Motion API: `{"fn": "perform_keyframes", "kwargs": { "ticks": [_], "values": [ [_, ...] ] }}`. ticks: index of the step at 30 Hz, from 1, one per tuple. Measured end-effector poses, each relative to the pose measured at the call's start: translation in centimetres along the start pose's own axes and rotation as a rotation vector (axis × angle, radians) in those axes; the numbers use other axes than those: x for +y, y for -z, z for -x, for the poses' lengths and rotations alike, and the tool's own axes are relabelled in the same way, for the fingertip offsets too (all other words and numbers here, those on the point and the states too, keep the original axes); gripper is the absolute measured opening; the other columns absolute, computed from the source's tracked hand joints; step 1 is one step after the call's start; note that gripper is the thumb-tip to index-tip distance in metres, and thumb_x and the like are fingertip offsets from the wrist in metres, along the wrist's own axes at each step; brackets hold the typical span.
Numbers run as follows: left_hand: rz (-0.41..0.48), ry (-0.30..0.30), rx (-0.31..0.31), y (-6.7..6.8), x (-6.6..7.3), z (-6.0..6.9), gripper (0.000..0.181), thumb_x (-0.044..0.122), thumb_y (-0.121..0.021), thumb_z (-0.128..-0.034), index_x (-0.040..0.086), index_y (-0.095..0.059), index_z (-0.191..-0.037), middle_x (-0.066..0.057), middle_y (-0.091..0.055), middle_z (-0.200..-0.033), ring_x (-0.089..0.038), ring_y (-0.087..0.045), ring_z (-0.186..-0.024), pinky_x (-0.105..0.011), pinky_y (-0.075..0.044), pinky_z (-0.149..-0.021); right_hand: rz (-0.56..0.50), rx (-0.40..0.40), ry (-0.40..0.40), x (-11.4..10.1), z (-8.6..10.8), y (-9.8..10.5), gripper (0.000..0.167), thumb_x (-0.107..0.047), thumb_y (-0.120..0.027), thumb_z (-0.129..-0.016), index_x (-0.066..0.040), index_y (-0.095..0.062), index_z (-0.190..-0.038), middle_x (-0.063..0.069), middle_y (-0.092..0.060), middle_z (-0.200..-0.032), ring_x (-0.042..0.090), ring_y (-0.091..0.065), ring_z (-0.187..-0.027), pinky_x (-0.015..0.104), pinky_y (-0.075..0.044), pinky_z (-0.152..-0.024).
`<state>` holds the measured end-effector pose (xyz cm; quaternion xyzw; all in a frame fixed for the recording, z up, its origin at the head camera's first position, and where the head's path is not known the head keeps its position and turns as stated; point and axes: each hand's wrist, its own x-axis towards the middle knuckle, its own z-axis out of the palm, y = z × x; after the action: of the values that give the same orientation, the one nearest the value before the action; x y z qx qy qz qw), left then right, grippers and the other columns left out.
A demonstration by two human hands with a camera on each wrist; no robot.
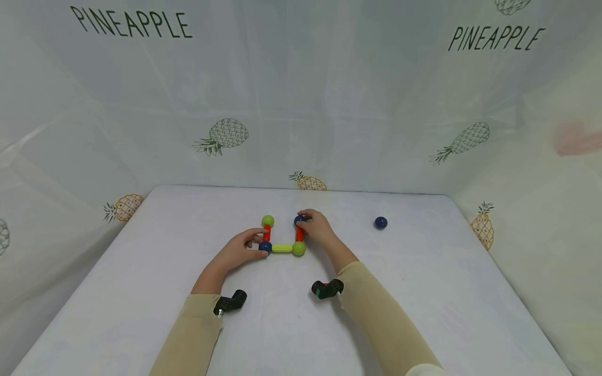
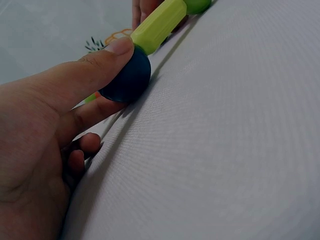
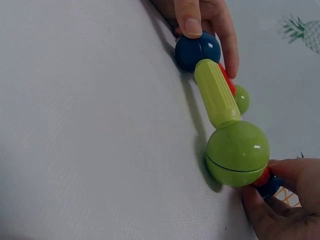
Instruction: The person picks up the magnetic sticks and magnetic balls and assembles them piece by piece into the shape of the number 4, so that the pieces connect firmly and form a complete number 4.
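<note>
Joined balls and rods form a U on the table. Its base is a yellow-green rod [image 1: 282, 249] between a dark blue ball [image 2: 128, 77] on the left and a green ball [image 3: 238, 153] on the right. A red rod [image 1: 267, 233] runs from the blue ball back to a smaller-looking green ball [image 1: 268, 221]. Another red rod [image 1: 299, 235] leads from the right green ball to a second blue ball [image 1: 298, 220]. My left hand [image 1: 239, 249] pinches the left blue ball between thumb and finger. At the far right end, my right hand [image 1: 317, 227] grips the second blue ball, partly covering it.
A loose dark blue ball [image 1: 381, 223] lies farther right on the white table [image 1: 414, 292]. Behind the table hangs a pale cloth [image 1: 352, 94] printed with pineapples. A small black device sits at each wrist.
</note>
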<state>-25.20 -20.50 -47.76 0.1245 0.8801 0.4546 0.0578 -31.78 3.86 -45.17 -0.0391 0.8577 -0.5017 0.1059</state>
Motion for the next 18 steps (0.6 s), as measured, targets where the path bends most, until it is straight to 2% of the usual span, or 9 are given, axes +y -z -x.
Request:
{"fn": "perform_keyframes", "kwargs": {
  "ticks": [11, 18],
  "values": [
    [0.011, 0.010, -0.004, -0.02, 0.05, -0.04, 0.062, 0.023, -0.082, -0.0803, 0.011, -0.056, -0.136, -0.006, -0.065, -0.108, -0.022, -0.044, -0.086, -0.036, -0.036, -0.074, 0.038, -0.013, 0.001, 0.17, -0.22, -0.14, 0.036, -0.014, -0.064, -0.095, -0.009, -0.060, -0.130, 0.016, -0.055, -0.131, 0.023, -0.059, -0.099, 0.030, -0.052, -0.078],
    [0.012, -0.001, -0.006, -0.04, 0.06, 0.03, 0.062, 0.024, -0.082, -0.0806, 0.011, -0.056, -0.136, -0.006, -0.065, -0.109, -0.021, -0.044, -0.086, -0.036, -0.036, -0.074, 0.052, -0.021, 0.003, -0.03, 0.22, 0.29, 0.038, -0.015, -0.064, -0.095, -0.009, -0.059, -0.133, 0.014, -0.056, -0.132, 0.020, -0.061, -0.094, 0.028, -0.052, -0.075]
  ]
}}
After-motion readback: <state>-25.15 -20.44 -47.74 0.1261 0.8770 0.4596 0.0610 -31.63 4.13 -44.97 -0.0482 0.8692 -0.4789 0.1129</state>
